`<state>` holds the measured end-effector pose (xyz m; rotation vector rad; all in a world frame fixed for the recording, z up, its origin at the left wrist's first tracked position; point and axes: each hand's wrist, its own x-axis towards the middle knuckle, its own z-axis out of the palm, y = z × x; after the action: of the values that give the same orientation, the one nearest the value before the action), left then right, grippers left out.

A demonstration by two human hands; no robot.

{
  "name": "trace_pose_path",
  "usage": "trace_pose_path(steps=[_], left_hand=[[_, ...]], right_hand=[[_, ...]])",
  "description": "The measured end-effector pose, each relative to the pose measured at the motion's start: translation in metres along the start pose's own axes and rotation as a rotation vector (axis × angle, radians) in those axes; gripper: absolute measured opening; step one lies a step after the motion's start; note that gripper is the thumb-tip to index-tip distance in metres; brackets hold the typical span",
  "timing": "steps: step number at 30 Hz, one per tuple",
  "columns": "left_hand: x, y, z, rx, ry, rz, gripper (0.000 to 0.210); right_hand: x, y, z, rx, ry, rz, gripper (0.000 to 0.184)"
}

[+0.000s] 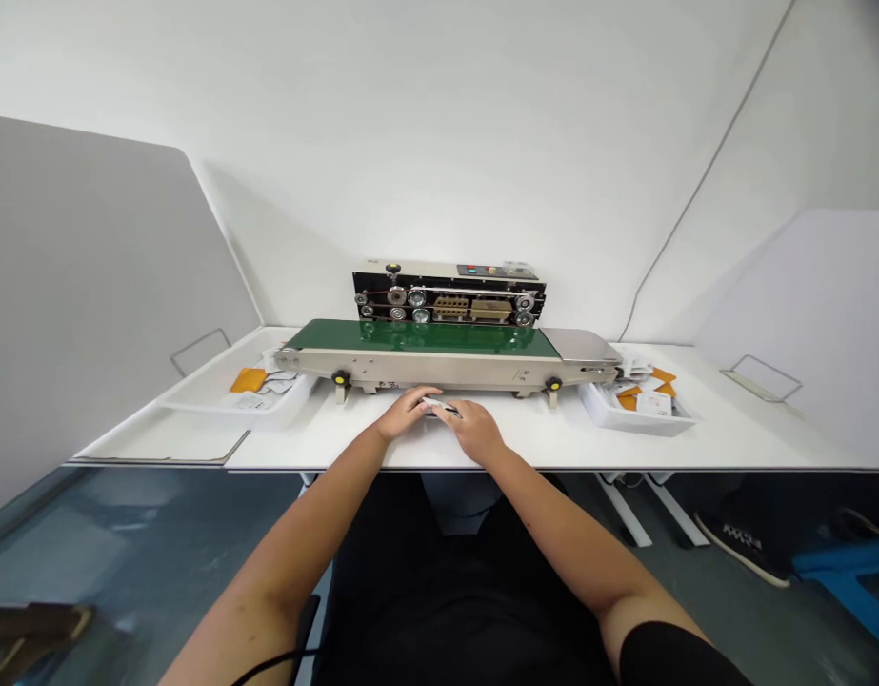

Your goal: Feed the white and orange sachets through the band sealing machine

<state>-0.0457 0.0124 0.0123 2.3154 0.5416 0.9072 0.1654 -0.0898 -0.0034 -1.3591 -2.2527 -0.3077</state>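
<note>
Just in front of the band sealer (417, 367), both hands meet over the white table. Between them is a small white packet (441, 407) with dark print, mostly covered by fingers. My left hand (405, 413) is closed on its left side, with the fingertips along the top. On the other side, my right hand (477, 431) pinches the packet's right end. The sealer's green conveyor belt (425, 336) runs left to right behind the hands, with rollers and heating blocks (468, 308) above its back edge.
A white bin (286, 412) with white packets and an orange one (249, 380) stands left of the sealer. Another white bin (643, 421), holding white and orange packets, is at the right. Grey panels (89, 286) flank the table. A shoe (743, 545) shows on the floor.
</note>
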Motion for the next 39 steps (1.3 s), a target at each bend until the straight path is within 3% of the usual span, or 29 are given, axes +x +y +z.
trace_pose_path(steps=[5,9,12,19,26,34,39], left_hand=[[0.003,-0.005,0.009,0.153,-0.095,0.015,0.048],[0.002,-0.008,0.016,0.209,-0.06,-0.014,0.049],[0.0,-0.008,0.017,0.268,-0.032,-0.014,0.052],[0.0,0.003,0.016,0.333,-0.056,0.035,0.053],[-0.002,0.004,0.015,0.281,-0.047,0.028,0.048],[-0.009,0.014,0.009,0.227,-0.048,-0.134,0.038],[-0.009,0.013,0.009,0.136,-0.017,-0.124,0.034]], right_hand=[[0.002,0.003,0.003,0.033,-0.063,0.027,0.045],[-0.001,0.007,0.002,0.123,-0.102,0.064,0.074],[-0.002,0.01,0.004,0.166,-0.126,0.069,0.081],[-0.002,0.013,0.007,0.198,-0.053,0.077,0.051],[-0.003,0.013,0.012,0.149,-0.033,0.075,0.048],[-0.003,0.017,0.015,0.18,-0.024,0.103,0.055],[-0.003,0.016,0.014,0.179,-0.03,0.101,0.055]])
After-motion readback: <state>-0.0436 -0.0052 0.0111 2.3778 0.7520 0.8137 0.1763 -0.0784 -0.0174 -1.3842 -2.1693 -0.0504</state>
